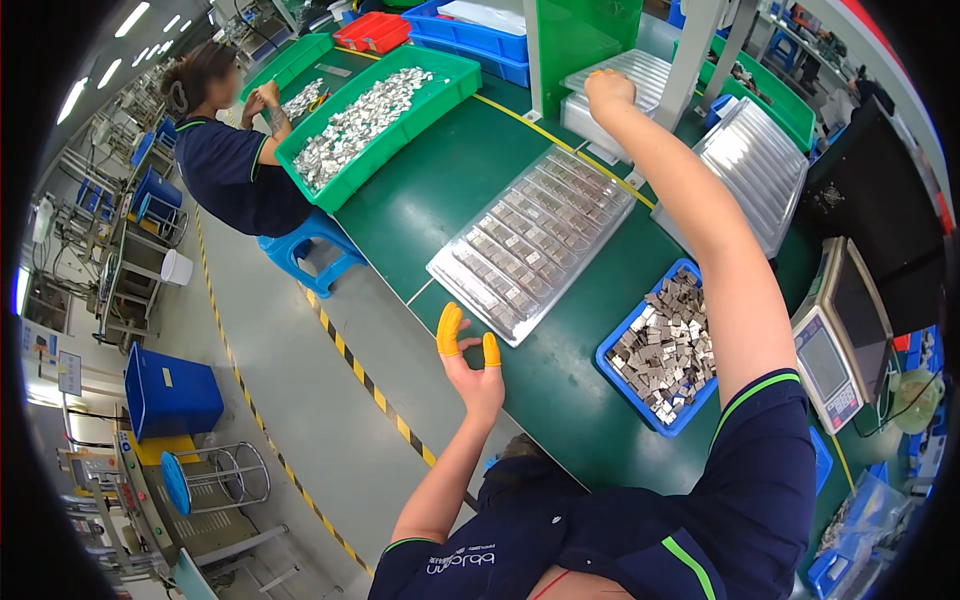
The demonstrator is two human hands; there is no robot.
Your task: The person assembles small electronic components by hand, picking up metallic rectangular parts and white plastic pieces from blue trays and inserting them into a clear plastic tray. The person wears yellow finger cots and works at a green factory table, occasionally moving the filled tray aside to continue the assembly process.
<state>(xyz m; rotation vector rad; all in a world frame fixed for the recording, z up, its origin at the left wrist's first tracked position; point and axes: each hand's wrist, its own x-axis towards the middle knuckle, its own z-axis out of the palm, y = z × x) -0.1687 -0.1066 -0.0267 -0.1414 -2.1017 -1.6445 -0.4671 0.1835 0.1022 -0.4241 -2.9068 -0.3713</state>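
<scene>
My left hand, with yellow finger cots, is open and holds nothing, its fingers apart just off the near corner of a clear plastic tray. Rows of small flat metal pieces fill that tray. My right arm stretches to the back, where my right hand curls at a stack of ribbed clear trays. A yellow cot shows at its fingertips; the other fingers are mostly hidden, and they seem closed on the top tray's edge. Below my right arm sits a blue bin of loose metal pieces.
A green bin of metal pieces stands at the far left, beside a seated co-worker. To the right are more ribbed clear trays and a scale. A green post panel rises behind the filled tray.
</scene>
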